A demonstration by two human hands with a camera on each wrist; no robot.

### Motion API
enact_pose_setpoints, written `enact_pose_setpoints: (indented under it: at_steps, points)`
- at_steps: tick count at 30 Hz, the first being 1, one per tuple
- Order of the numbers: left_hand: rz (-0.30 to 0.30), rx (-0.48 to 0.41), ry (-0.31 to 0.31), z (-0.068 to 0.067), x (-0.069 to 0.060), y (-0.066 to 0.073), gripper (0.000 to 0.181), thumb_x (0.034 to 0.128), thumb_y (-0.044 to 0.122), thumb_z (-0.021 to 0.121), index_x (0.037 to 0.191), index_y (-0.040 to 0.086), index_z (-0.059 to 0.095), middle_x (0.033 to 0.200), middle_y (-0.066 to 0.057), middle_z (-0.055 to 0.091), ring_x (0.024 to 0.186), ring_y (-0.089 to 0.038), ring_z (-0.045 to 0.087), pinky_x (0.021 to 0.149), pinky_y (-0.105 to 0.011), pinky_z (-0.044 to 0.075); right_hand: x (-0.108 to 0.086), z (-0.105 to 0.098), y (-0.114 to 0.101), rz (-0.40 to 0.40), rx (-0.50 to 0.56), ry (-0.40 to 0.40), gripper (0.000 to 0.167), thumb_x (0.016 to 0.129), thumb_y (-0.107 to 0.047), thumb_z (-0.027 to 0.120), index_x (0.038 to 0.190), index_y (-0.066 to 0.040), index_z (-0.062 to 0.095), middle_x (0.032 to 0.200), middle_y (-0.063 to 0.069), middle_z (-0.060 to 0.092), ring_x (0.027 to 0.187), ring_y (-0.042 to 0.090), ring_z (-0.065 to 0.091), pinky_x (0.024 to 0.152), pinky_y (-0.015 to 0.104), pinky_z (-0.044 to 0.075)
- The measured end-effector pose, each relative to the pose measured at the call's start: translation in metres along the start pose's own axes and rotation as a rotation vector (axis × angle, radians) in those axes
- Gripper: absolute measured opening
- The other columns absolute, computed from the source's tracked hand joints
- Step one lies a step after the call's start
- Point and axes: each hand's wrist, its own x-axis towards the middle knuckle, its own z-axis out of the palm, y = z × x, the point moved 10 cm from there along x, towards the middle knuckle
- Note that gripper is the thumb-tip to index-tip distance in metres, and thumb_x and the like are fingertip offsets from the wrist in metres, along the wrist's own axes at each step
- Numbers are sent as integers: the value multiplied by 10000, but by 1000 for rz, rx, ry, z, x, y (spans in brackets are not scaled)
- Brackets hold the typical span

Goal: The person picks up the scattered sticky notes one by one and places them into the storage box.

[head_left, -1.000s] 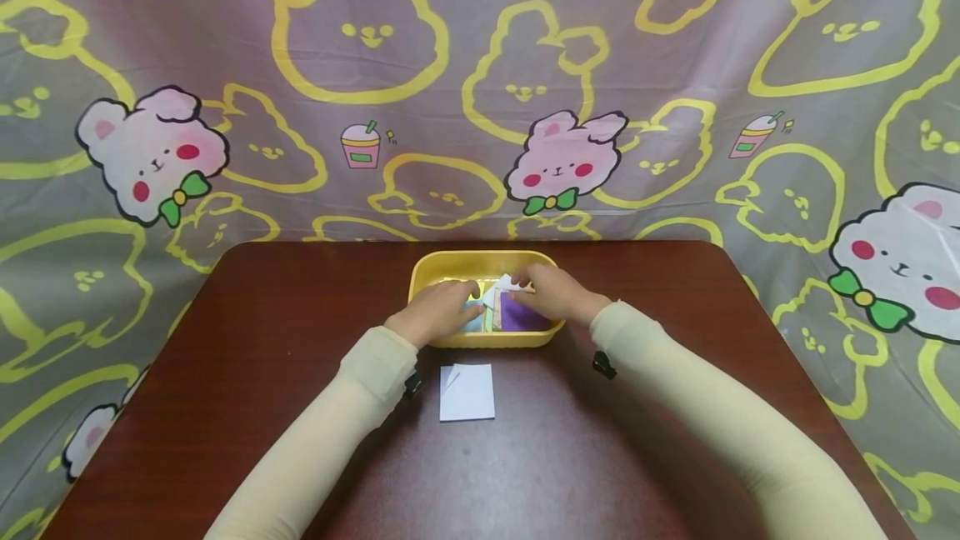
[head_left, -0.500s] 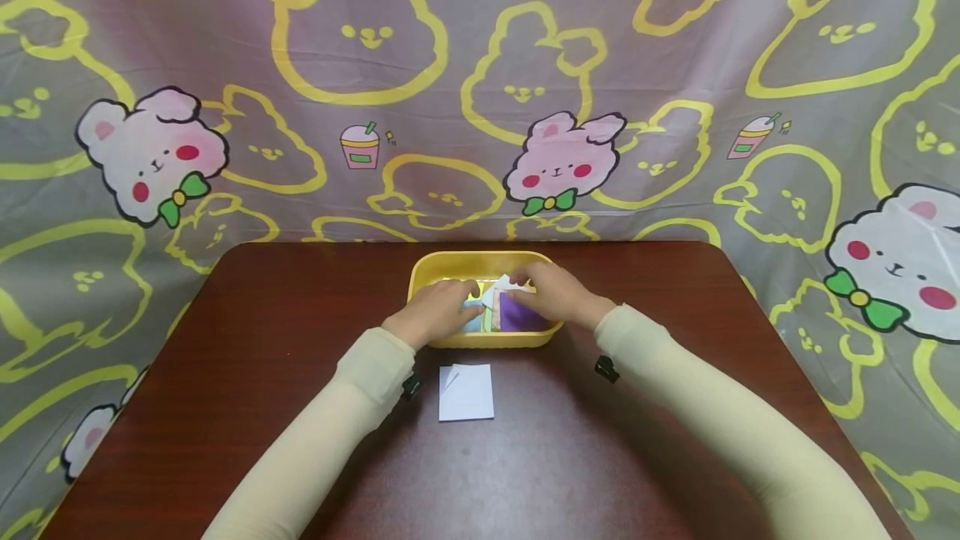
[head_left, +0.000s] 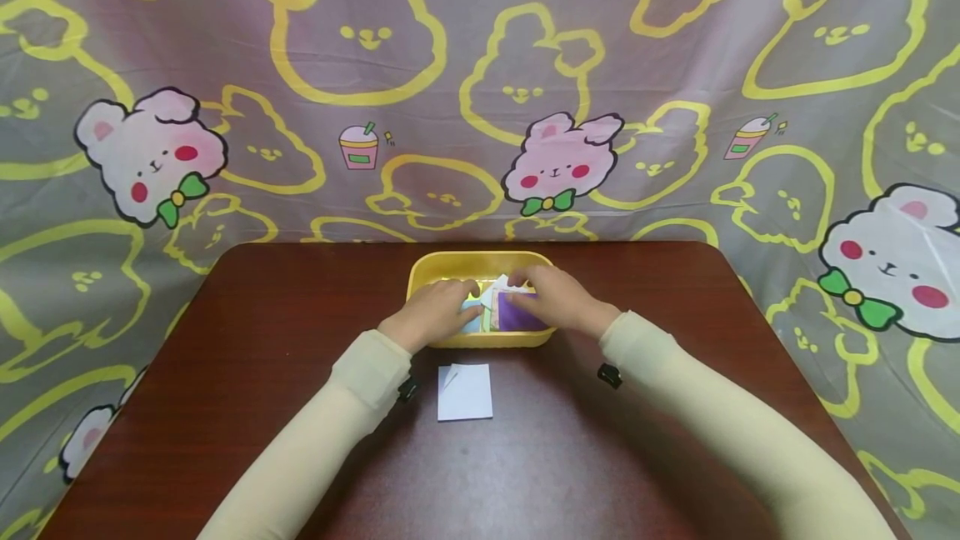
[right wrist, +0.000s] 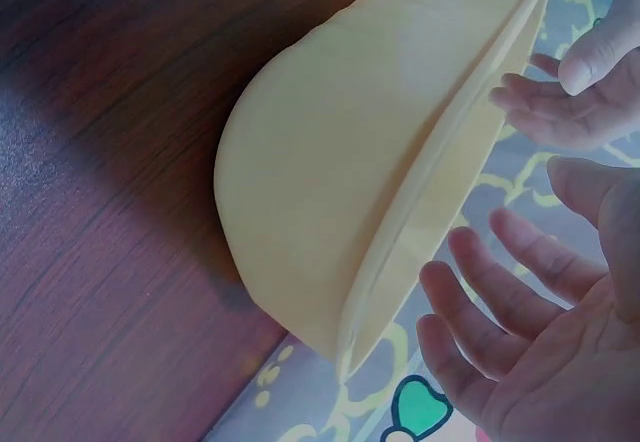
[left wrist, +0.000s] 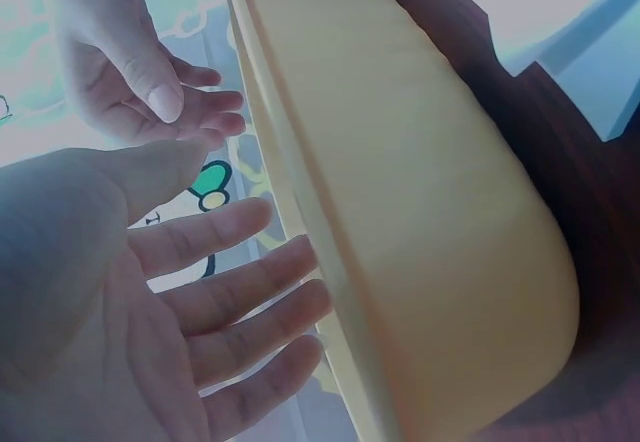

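A yellow basket point(head_left: 480, 341) stands toward the far side of the table, with paper pieces inside. Over its left part is my left hand point(head_left: 429, 312), fingers loosely spread and nothing in them. My right hand point(head_left: 564, 302) hovers over the right part, also holding nothing. Between the hands show a purple paper piece point(head_left: 516, 314), a white folded paper point(head_left: 495, 288) and a light blue piece point(head_left: 471, 323). Both wrist views show relaxed fingers above the rim; in the left wrist view the basket's outer wall point(left wrist: 430, 202) hides the contents.
A white square of paper point(head_left: 465, 394) with a folded flap lies on the brown table point(head_left: 300, 390) in front of the basket. Behind the table hangs a patterned cloth point(head_left: 450, 40) with cartoon bears.
Both hands keep nearly the same place over the basket. The whole view has shifted very slightly; the papers stay where they were.
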Motion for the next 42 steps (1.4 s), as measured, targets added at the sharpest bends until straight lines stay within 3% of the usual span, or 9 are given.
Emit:
enact_pose_setpoints:
  at_steps: [4, 18, 29, 42]
  points:
    - [1, -2, -1, -2, -2, 2, 388, 1028, 317, 590, 1318, 61, 608, 1239, -116, 705, 1149, -288, 667, 1009, -455, 511, -3, -2, -6, -29, -7, 6, 332, 977, -285, 657, 1172, -19, 697, 1153, 124, 732, 1120, 288, 677, 991, 464, 534]
    - [19, 1, 26, -7, -9, 8, 373, 1018, 313, 607, 1287, 55, 629, 1214, -115, 721, 1138, -290, 677, 998, -455, 521, -15, -2, -14, -2, 3, -9, 356, 976, -299, 666, 1235, -55, 683, 1215, 98, 719, 1157, 264, 666, 1003, 458, 544]
    - [33, 26, 50, -11, -14, 15, 372, 1017, 336, 607, 1278, 73, 641, 1178, -97, 736, 1102, -276, 695, 967, -451, 535, -23, -4, -25, -84, -20, 28, 342, 964, -260, 670, 1200, -14, 703, 1197, 139, 734, 1157, 309, 677, 999, 485, 534]
    - [50, 18, 36, -11, -22, 21, 376, 1022, 313, 603, 1306, 67, 630, 1186, -112, 730, 1096, -280, 692, 961, -459, 543, -33, -3, -30, -97, -18, 30, 378, 947, -295, 711, 1232, -47, 693, 1221, 80, 731, 1176, 270, 677, 1018, 469, 534]
